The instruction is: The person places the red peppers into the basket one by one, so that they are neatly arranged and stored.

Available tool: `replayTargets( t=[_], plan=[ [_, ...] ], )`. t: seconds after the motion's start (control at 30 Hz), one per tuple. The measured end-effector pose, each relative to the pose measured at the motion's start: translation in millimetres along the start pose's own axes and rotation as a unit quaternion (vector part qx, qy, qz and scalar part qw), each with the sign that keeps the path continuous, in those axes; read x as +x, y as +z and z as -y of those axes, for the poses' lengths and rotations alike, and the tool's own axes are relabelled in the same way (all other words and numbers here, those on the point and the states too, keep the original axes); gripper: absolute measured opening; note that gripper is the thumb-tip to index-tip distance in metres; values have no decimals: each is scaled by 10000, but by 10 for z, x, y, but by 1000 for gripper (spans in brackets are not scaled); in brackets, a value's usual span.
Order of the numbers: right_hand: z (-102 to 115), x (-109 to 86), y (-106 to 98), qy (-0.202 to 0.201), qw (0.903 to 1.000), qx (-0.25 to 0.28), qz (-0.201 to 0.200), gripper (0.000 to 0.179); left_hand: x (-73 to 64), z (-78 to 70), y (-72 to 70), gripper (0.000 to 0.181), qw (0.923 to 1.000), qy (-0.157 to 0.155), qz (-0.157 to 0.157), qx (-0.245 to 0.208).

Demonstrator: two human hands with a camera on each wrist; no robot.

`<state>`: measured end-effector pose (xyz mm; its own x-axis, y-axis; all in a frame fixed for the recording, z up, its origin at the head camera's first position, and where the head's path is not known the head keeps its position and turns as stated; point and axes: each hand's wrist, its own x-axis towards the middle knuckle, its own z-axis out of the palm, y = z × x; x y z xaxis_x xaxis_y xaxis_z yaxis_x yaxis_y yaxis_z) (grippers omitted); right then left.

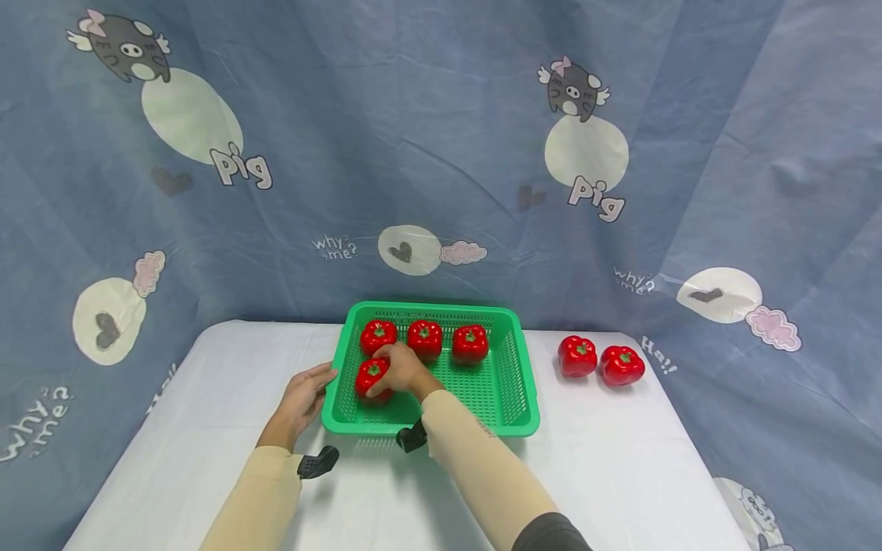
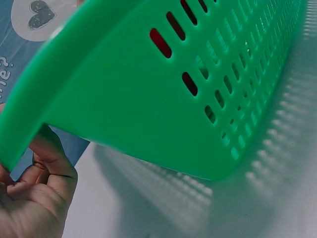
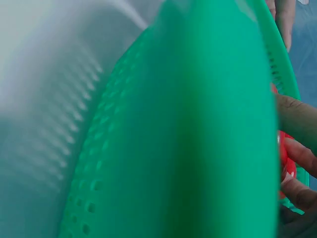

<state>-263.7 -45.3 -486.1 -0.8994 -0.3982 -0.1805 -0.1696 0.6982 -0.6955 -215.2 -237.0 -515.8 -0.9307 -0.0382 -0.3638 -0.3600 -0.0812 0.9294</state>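
Observation:
A green plastic basket [image 1: 517,367] with slotted walls stands on the white table. My right hand [image 1: 406,371] reaches over its front rim and grips a red bell pepper [image 1: 369,376] at the front left inside. Behind it a row of three more red bell peppers lies in the basket: one at the back left [image 1: 377,334], one in the middle [image 1: 425,339] and one to the right [image 1: 470,344]. At the basket's left side my left hand [image 1: 303,398] holds the rim; the left wrist view shows its fingers [image 2: 52,158] curled under the edge.
Two more red bell peppers, one [image 1: 577,356] beside the other [image 1: 622,365], lie on the white tabletop [image 1: 606,459] right of the basket. A blue cloth [image 1: 441,153] with pig prints hangs behind the table. The basket's near wall [image 3: 218,119] fills much of the right wrist view.

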Motion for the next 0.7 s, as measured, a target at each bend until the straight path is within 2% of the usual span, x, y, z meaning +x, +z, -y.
replayTargets(
  t=[0.37,0.7],
  plan=[
    [-5,-40,1,18,10000,47,-81,68,10,-7,14,51,10000,-3,-13,44],
    [-64,-50,-6,13,9987,502,-90,67,1,-24,8,52,9999,-51,-18,86]
  ],
)
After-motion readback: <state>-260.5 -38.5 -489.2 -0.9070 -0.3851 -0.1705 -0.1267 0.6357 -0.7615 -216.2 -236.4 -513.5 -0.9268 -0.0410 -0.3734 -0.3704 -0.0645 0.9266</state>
